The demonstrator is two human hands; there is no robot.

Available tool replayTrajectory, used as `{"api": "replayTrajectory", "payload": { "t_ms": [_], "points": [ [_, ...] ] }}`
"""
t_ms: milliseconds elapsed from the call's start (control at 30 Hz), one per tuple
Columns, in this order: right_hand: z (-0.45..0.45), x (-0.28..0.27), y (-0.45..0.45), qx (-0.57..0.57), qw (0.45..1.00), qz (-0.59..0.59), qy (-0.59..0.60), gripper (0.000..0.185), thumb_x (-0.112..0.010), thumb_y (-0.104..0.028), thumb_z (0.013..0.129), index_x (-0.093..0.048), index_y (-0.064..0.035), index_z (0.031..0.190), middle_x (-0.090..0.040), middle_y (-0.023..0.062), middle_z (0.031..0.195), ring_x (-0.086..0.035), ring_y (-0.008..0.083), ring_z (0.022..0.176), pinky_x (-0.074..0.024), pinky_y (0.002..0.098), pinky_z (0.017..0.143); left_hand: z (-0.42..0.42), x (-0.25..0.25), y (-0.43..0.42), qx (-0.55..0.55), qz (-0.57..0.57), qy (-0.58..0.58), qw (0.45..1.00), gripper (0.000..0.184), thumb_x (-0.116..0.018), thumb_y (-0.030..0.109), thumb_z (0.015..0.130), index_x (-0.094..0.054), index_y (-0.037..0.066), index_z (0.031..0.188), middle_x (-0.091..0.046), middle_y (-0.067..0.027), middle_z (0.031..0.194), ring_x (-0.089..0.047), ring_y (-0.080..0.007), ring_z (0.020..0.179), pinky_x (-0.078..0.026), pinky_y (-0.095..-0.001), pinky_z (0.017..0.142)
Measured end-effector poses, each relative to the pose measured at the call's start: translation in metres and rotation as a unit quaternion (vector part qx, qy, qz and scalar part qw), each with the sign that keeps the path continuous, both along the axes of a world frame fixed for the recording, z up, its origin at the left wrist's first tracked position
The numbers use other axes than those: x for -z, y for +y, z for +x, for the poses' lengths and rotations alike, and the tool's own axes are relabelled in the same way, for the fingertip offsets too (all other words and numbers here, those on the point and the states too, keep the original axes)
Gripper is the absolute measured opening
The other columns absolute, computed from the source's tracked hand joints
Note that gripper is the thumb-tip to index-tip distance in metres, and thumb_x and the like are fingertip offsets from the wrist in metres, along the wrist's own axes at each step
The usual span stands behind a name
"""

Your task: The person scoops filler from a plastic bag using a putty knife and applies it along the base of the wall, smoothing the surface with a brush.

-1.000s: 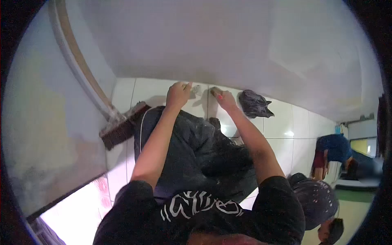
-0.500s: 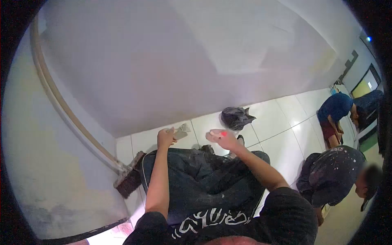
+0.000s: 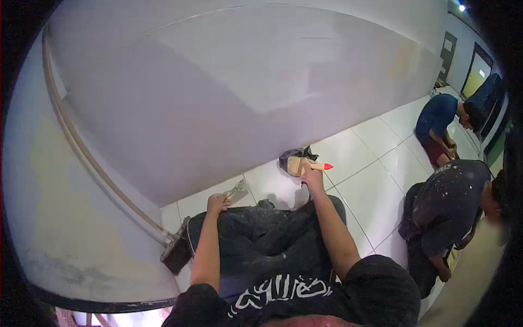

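My left hand (image 3: 218, 203) is closed around the handle of a scraper (image 3: 238, 188), whose blade is smeared with pale material and points up and right over the floor. In my right hand (image 3: 311, 175) is a wide paintbrush (image 3: 297, 166) with pale bristles and a red handle tip. Its bristles point left, in front of a crumpled black plastic bag (image 3: 299, 153) on the floor by the wall. I cannot tell whether the bristles touch the bag.
A patchy, pale wall (image 3: 207, 125) rises ahead. A long-handled broom (image 3: 176, 255) leans in the left corner. White floor tiles (image 3: 362, 185) stretch to the right, where a person in a paint-spotted dark shirt (image 3: 449, 191) and another in blue (image 3: 437, 117) crouch.
My right hand has moved up and slightly right with the paintbrush, to the black bag. My left hand has shifted a little down and left in view. The view has tilted.
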State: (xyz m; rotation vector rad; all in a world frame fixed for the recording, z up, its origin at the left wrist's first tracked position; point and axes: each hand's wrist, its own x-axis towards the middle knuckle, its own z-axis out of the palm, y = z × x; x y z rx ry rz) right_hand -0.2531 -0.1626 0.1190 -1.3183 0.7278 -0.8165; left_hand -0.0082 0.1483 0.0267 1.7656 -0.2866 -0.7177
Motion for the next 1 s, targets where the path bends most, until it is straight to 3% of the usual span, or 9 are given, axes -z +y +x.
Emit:
{"api": "replayTrajectory", "payload": {
  "t_ms": [167, 267, 333, 467, 567, 667, 767, 867, 1000],
  "points": [
    [-0.017, 0.002, 0.007, 0.038, 0.994, -0.081, -0.057, 0.037, -0.060, -0.032, 0.096, -0.062, -0.0002, 0.115, -0.065, 0.0075, 0.093, -0.065, 0.0136, 0.075, -0.0539, 0.0261, 0.055, 0.003, 0.011, -0.004, 0.011, -0.008, -0.021, 1.000, 0.041, -0.063, 0.034, 0.095, -0.066, -0.005, 0.104, -0.072, -0.0131, 0.086, -0.070, -0.0145, 0.070, -0.051, -0.0258, 0.051],
    [-0.051, -0.006, 0.029, 0.088, 0.978, -0.187, 0.036, 0.039, -0.057, -0.035, 0.096, -0.063, 0.0001, 0.114, -0.068, 0.0135, 0.097, -0.065, 0.0206, 0.087, -0.0512, 0.0331, 0.073, -0.022, -0.030, 0.001, 0.049, 0.025, -0.126, 0.991, 0.040, -0.065, 0.032, 0.094, -0.057, -0.007, 0.103, -0.071, -0.0157, 0.089, -0.070, -0.0207, 0.072, -0.053, -0.0316, 0.054],
    [-0.072, -0.009, 0.048, 0.081, 0.973, -0.211, 0.045, 0.041, -0.055, -0.036, 0.096, -0.062, -0.0005, 0.115, -0.068, 0.0185, 0.104, -0.065, 0.0285, 0.096, -0.0481, 0.0386, 0.085, -0.021, -0.010, -0.002, -0.021, -0.125, -0.128, 0.984, 0.042, -0.067, 0.030, 0.092, -0.049, -0.005, 0.106, -0.069, -0.0164, 0.094, -0.071, -0.0233, 0.075, -0.053, -0.0346, 0.059],
    [-0.102, -0.025, 0.080, 0.055, 0.979, -0.193, -0.041, 0.037, -0.054, -0.031, 0.099, -0.061, 0.0024, 0.115, -0.066, 0.0127, 0.102, -0.061, 0.0192, 0.095, -0.0478, 0.0327, 0.084, -0.098, -0.097, 0.012, -0.053, -0.064, -0.231, 0.970, 0.040, -0.070, 0.026, 0.090, -0.044, -0.001, 0.104, -0.065, -0.0147, 0.089, -0.072, -0.0219, 0.072, -0.052, -0.0333, 0.063],
    [-0.131, -0.025, 0.107, 0.061, 0.979, -0.171, -0.087, 0.034, -0.052, -0.027, 0.101, -0.061, 0.0039, 0.112, -0.065, 0.0091, 0.100, -0.059, 0.0153, 0.095, -0.0471, 0.0298, 0.084, -0.126, -0.128, 0.013, -0.087, -0.081, -0.304, 0.945, 0.038, -0.073, 0.024, 0.088, -0.044, 0.000, 0.096, -0.060, -0.0108, 0.078, -0.071, -0.0196, 0.067, -0.051, -0.0314, 0.061],
    [-0.153, -0.001, 0.116, 0.088, 0.979, -0.111, -0.146, 0.033, -0.051, -0.026, 0.102, -0.061, 0.0046, 0.110, -0.064, 0.0083, 0.099, -0.059, 0.0147, 0.092, -0.0473, 0.0293, 0.082, -0.163, -0.193, 0.017, -0.084, -0.099, -0.369, 0.920, 0.037, -0.073, 0.024, 0.088, -0.045, 0.000, 0.092, -0.058, -0.0093, 0.074, -0.068, -0.0181, 0.064, -0.050, -0.0321, 0.059],
    [-0.172, -0.003, 0.120, 0.110, 0.977, -0.059, -0.171, 0.034, -0.049, -0.025, 0.102, -0.055, 0.0050, 0.117, -0.062, 0.0115, 0.101, -0.064, 0.0174, 0.084, -0.0577, 0.0268, 0.059, -0.197, -0.263, 0.025, -0.098, -0.046, -0.388, 0.915, 0.038, -0.074, 0.025, 0.087, -0.047, 0.000, 0.092, -0.059, -0.0108, 0.073, -0.066, -0.0183, 0.064, -0.049, -0.0318, 0.059],
    [-0.191, -0.013, 0.108, 0.151, 0.970, -0.034, -0.186, 0.039, -0.047, -0.030, 0.103, -0.052, 0.0036, 0.123, -0.062, 0.0135, 0.107, -0.065, 0.0182, 0.086, -0.0567, 0.0280, 0.058, -0.230, -0.311, 0.032, -0.069, -0.044, -0.352, 0.933, 0.038, -0.075, 0.026, 0.085, -0.049, -0.001, 0.092, -0.062, -0.0124, 0.073, -0.064, -0.0192, 0.063, -0.049, -0.0322, 0.060],
    [-0.217, -0.053, 0.098, 0.232, 0.946, -0.041, -0.224, 0.042, -0.048, -0.033, 0.103, -0.051, 0.0032, 0.124, -0.060, 0.0137, 0.112, -0.064, 0.0195, 0.092, -0.0559, 0.0293, 0.063, -0.251, -0.322, 0.023, -0.041, -0.046, -0.397, 0.916, 0.037, -0.075, 0.026, 0.084, -0.050, 0.000, 0.092, -0.063, -0.0119, 0.075, -0.062, -0.0183, 0.068, -0.048, -0.0342, 0.064]
  ]
}}
